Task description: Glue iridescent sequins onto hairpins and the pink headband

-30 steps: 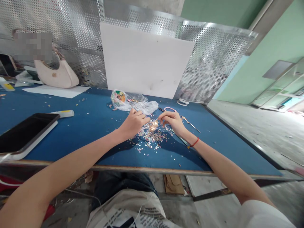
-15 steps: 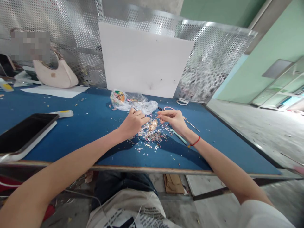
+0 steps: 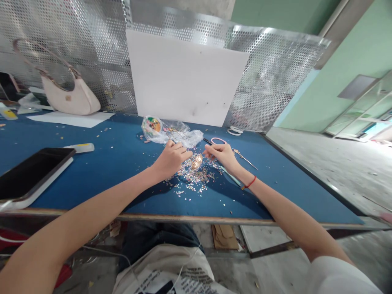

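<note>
My left hand [image 3: 172,158] is curled with its fingertips touching a small shiny gold piece [image 3: 196,161] at the centre of the blue table [image 3: 116,163]. My right hand [image 3: 223,156] sits just right of that piece, fingers pinched together on something too small to make out. A red cord circles the right wrist. Under and around both hands lies a scatter of glittery sequin scraps [image 3: 196,176]. A thin teal tool [image 3: 230,176] lies beneath the right wrist.
A crumpled clear plastic bag [image 3: 171,131] lies behind the hands. Pink-handled scissors [image 3: 228,147] rest to the right. A tablet [image 3: 30,171] and a yellow-white gadget [image 3: 80,147] lie at left. A cream handbag [image 3: 70,97] leans on the perforated metal screen; a white board stands behind.
Both hands stay over the gold piece; the right hand's fingers shifted slightly, rising a little and settling back. Nothing else has moved.
</note>
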### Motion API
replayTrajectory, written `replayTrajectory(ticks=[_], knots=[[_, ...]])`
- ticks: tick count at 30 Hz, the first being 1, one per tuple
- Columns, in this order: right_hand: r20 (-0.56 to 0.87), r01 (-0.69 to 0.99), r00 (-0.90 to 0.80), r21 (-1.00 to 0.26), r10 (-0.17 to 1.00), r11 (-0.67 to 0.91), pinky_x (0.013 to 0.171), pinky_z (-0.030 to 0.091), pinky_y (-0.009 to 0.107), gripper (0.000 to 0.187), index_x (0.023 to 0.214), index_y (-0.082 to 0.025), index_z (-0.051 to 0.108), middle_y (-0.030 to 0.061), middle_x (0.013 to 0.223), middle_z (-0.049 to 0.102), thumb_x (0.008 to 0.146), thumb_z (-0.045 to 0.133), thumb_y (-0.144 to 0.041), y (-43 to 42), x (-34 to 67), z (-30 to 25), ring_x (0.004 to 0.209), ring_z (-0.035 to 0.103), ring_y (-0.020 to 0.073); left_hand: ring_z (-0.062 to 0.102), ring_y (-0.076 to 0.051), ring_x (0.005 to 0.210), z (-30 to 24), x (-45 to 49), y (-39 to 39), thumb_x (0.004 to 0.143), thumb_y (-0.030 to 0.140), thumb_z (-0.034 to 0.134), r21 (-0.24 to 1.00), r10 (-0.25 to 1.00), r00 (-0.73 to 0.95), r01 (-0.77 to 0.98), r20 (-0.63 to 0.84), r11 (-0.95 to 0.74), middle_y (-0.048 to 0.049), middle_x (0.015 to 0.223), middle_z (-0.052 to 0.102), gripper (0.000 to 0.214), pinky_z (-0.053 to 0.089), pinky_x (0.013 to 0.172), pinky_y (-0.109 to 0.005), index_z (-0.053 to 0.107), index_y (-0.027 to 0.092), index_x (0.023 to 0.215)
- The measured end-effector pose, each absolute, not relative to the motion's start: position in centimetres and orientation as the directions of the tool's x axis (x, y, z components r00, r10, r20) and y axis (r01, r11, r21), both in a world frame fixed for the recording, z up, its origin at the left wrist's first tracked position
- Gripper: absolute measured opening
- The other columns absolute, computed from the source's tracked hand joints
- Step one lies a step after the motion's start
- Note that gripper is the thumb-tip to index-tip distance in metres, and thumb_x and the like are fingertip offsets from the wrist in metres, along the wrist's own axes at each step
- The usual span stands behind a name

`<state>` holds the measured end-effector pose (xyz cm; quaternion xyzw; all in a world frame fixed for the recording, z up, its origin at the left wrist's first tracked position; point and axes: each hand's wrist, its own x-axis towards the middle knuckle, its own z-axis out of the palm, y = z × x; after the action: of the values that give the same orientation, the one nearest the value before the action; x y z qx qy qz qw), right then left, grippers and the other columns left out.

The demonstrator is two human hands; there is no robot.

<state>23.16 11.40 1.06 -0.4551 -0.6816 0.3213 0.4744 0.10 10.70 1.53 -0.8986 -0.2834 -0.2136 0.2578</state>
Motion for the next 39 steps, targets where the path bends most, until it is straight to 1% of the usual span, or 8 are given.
replayTrajectory(ticks=[2, 4, 8, 11, 15, 25, 31, 39], knots=[[0.399, 0.322, -0.170, -0.842, 0.901, 0.433, 0.061, 0.051, 0.028, 0.017, 0.075, -0.022, 0.075, 0.0043, 0.079, 0.073, 0.075, 0.073, -0.038, 11.7, 23.2, 0.7, 0.067, 0.063, 0.0136, 0.050, -0.019, 0.076, 1.6, 0.1, 10.6, 0.085, 0.000, 0.044, -0.337, 0.404, 0.748, 0.620, 0.526, -0.708, -0.0025, 0.074, 0.063, 0.025, 0.028, 0.073, -0.035, 0.061, 0.018, 0.085], [0.398, 0.320, -0.181, -0.841, 0.900, 0.436, 0.065, 0.052, 0.030, 0.016, 0.079, -0.023, 0.075, 0.0043, 0.081, 0.074, 0.069, 0.078, -0.034, 12.0, 23.4, 0.4, 0.070, 0.064, 0.0151, 0.050, -0.019, 0.076, 1.6, 0.1, 10.6, 0.084, -0.001, 0.044, -0.335, 0.408, 0.747, 0.622, 0.525, -0.708, -0.0025, 0.074, 0.063, 0.025, 0.028, 0.072, -0.035, 0.061, 0.018, 0.085], [0.310, 0.337, -0.157, -0.875, 0.938, 0.346, 0.050, 0.046, 0.027, 0.035, 0.065, -0.017, 0.070, 0.0019, 0.049, 0.062, 0.078, 0.068, -0.049, 11.8, 23.3, 0.4, 0.045, 0.054, 0.0106, 0.049, -0.019, 0.075, 1.6, 0.1, 10.6, 0.083, -0.001, 0.043, -0.337, 0.406, 0.744, 0.625, 0.531, -0.704, -0.0025, 0.073, 0.063, 0.025, 0.028, 0.072, -0.034, 0.060, 0.018, 0.083], [0.284, 0.258, -0.231, -0.904, 0.931, 0.340, 0.048, 0.046, 0.024, 0.052, 0.067, -0.016, 0.070, 0.0033, 0.054, 0.063, 0.087, 0.050, -0.059, 10.9, 22.7, 0.8, 0.047, 0.056, 0.0100, 0.050, -0.019, 0.076, 1.7, 0.1, 10.5, 0.084, 0.000, 0.044, -0.335, 0.406, 0.746, 0.622, 0.527, -0.708, -0.0030, 0.073, 0.064, 0.024, 0.028, 0.073, -0.034, 0.061, 0.017, 0.085], [0.271, 0.212, -0.386, -0.904, 0.882, 0.371, 0.051, 0.050, 0.023, 0.033, 0.092, -0.017, 0.071, 0.0015, 0.067, 0.067, 0.078, 0.070, -0.047, 9.6, 21.7, 1.1, 0.056, 0.061, 0.0118, 0.050, -0.020, 0.076, 1.8, 0.2, 10.4, 0.087, 0.001, 0.044, -0.329, 0.415, 0.751, 0.619, 0.513, -0.713, -0.0029, 0.073, 0.062, 0.025, 0.028, 0.072, -0.035, 0.062, 0.017, 0.086], [0.238, 0.308, -0.384, -0.878, 0.892, 0.367, 0.051, 0.054, 0.025, 0.008, 0.078, -0.016, 0.065, 0.0005, 0.063, 0.066, 0.071, 0.063, -0.020, 8.8, 21.2, 1.2, 0.052, 0.065, 0.0142, 0.049, -0.020, 0.075, 1.7, 0.5, 10.1, 0.092, 0.006, 0.039, -0.419, 0.351, 0.787, 0.582, 0.508, -0.697, -0.0033, 0.071, 0.062, 0.028, 0.028, 0.072, -0.035, 0.061, 0.019, 0.080], [0.241, 0.332, -0.373, -0.867, 0.896, 0.372, 0.051, 0.054, 0.025, 0.012, 0.076, -0.016, 0.063, 0.0001, 0.063, 0.065, 0.067, 0.055, -0.013, 8.6, 20.8, 1.3, 0.051, 0.067, 0.0150, 0.050, -0.020, 0.076, 1.7, 0.5, 10.1, 0.092, 0.008, 0.043, -0.426, 0.355, 0.793, 0.578, 0.496, -0.697, -0.0033, 0.071, 0.062, 0.023, 0.028, 0.072, -0.036, 0.061, 0.018, 0.080], [0.196, 0.208, -0.432, -0.928, 0.880, 0.308, 0.050, 0.057, 0.024, 0.013, 0.083, -0.017, 0.064, -0.0010, 0.068, 0.062, 0.073, 0.066, -0.023, 8.5, 21.2, 1.4, 0.058, 0.064, 0.0127, 0.048, -0.020, 0.075, 1.9, 0.4, 9.8, 0.091, 0.006, 0.041, -0.421, 0.363, 0.782, 0.592, 0.507, -0.687, -0.0035, 0.071, 0.062, 0.027, 0.029, 0.072, -0.035, 0.062, 0.019, 0.081]])
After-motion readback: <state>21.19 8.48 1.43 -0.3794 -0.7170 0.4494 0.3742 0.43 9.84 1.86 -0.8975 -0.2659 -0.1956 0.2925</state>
